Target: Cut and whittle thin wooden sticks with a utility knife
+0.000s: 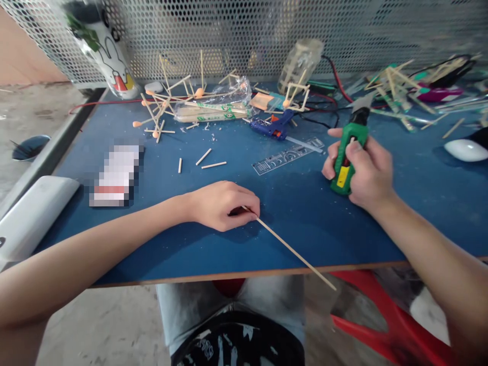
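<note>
My left hand (229, 206) rests over the blue table (171, 254), thumb and fingers pinching a long thin wooden stick (295, 252) that slants down past the front edge. My right hand (364, 170) is raised at the right, wrapped round a green utility knife (345, 162) with its blade pointing up. Three short cut sticks (214, 165) lie just beyond my left hand. A clear ruler (287, 156) lies between the hands, farther back, beside a blue glue gun (272, 127).
Stick structures (156, 114), a packet of sticks (213, 111) and a jar (301, 63) stand along the back. At the left are a phone (116, 175) and a white case (38, 216). A white mouse (465, 150) sits far right; a red stool (385, 315) is below.
</note>
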The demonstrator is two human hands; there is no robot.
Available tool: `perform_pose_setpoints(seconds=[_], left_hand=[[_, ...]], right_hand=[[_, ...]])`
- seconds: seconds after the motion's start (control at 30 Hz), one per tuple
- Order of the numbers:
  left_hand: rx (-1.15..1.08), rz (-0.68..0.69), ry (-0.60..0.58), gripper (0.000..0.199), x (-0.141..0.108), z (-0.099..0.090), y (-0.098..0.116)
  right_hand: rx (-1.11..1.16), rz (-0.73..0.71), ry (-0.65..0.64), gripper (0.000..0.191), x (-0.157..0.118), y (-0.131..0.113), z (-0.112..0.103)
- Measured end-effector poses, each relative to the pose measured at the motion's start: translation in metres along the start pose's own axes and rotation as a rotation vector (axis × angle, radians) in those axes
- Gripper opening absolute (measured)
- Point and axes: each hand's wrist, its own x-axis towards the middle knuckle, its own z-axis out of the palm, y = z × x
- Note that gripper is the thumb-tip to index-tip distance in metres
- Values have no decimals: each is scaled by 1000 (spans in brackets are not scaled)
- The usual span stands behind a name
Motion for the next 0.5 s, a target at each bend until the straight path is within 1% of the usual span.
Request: perform_pose_setpoints(seconds=[0.13, 0.2, 0.33, 0.4, 0.47, 0.5], left_hand=[[44, 25, 12, 26, -1, 2, 0], [51, 27, 4, 26, -2, 1, 1], [60, 17, 3, 27, -2, 0, 1], [67, 15, 1, 25, -2, -1, 2], [69, 19, -15, 24, -2, -1, 2], [70, 17, -21, 24, -2, 0, 2]], right_hand=[[-85, -117, -89, 45, -11, -6, 5], [-156, -196, -162, 48, -18, -10, 7], [-333, -378, -406, 41, -27, -25, 14], [-383, -459, -520, 45, -24, -37, 24], [-424, -537, -602, 42, -14, -52, 37], [-474, -610, -661, 39, -7, -59, 45]])
